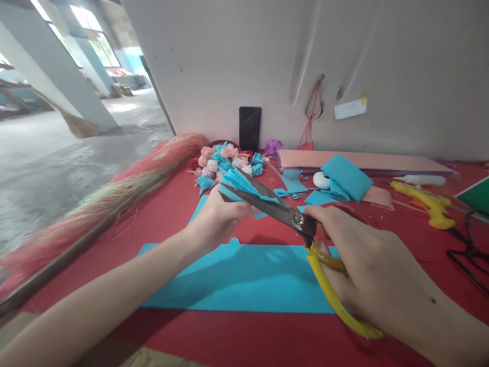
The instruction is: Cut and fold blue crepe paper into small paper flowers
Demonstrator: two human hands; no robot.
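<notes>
My left hand [217,216] is closed on a folded piece of blue crepe paper [244,184], held up over the table. In my right hand [355,250] is a pair of scissors [301,221] with yellow-wrapped handles. The scissors' blades are parted and lie on either side of the blue paper, pointing left toward my left hand. Beneath both hands a long blue paper strip [244,285] lies flat on the red tabletop [214,336]. My left fingertips are partly hidden behind the paper and blades.
Paper flowers [225,160] in pink, white and blue are heaped at the back, beside a leaning phone [250,127]. A yellow glue gun [424,201] with a black cable lies right. Folded blue paper [346,178] and pink sheets [355,160] sit behind. A fringed pole [126,196] runs along the left edge.
</notes>
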